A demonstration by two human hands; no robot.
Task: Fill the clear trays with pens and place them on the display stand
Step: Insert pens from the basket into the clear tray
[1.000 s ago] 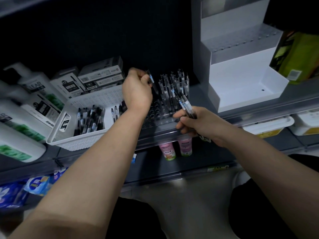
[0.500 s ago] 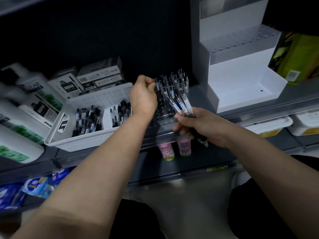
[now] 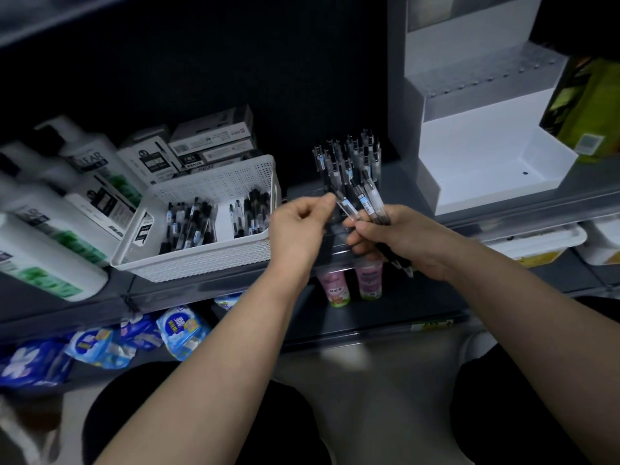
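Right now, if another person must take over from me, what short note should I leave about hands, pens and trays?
Right hand: grips a bunch of pens.
Left hand: pinches the end of one pen in that bunch.
Clear tray: behind the hands, with standing pens in its back part.
Done: tray partly filled.
To do: fill the rest, then set the tray on the white display stand, which holds no tray.
The white basket holds spare pens.

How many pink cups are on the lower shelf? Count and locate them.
2. Left pink cup between the two wrists, right pink cup beside it under the right hand; others may be hidden behind.
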